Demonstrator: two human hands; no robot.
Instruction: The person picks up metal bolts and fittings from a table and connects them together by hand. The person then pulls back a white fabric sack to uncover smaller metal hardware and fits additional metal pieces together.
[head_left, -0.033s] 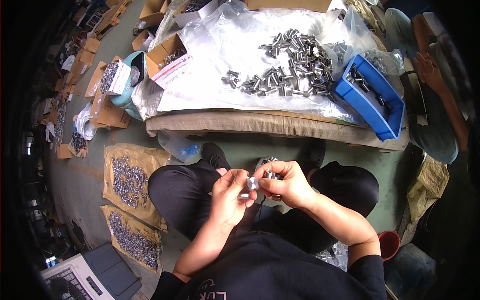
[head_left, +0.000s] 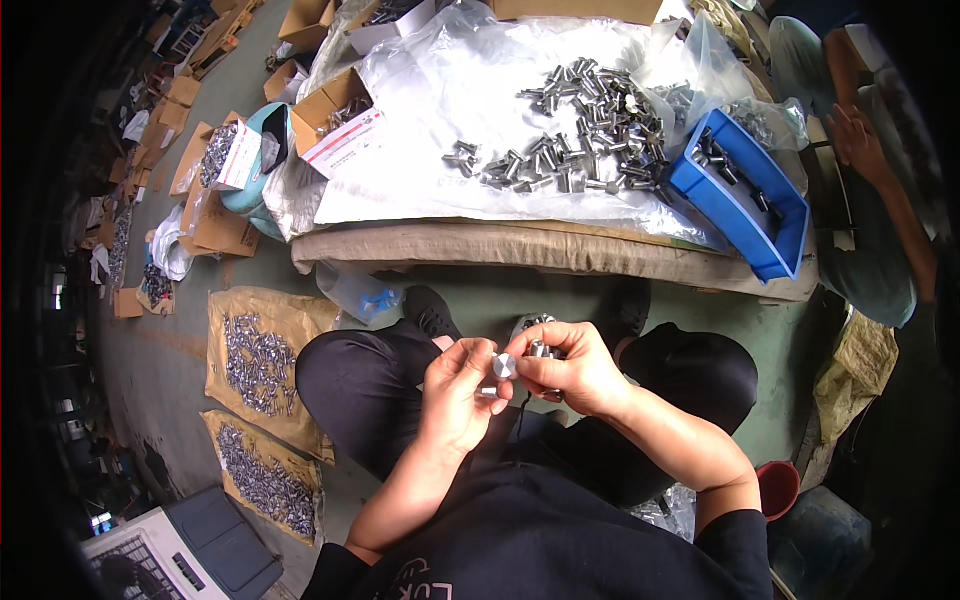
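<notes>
Between my hands is a shiny metal bolt-like piece with a flat round head [head_left: 505,367]. My left hand [head_left: 455,395] is closed on it, thumb and forefinger pinching its head, and another small metal piece [head_left: 490,392] shows below, by the lower fingers. My right hand [head_left: 580,372] is closed around several more metal pieces [head_left: 541,350], its thumb and fingertips touching the round head's right side. The shanks of the held pieces are mostly hidden by my fingers. Ahead, on a low table covered with plastic sheet [head_left: 420,160], lies a heap of similar bolt-like pieces [head_left: 600,125].
A blue bin [head_left: 735,225] with a few pieces sits tilted at the table's right edge. An open carton [head_left: 340,125] stands at its left. Sacks [head_left: 225,350] spread with small metal parts lie on the floor to my left. A co-worker's hand [head_left: 855,135] is at the far right.
</notes>
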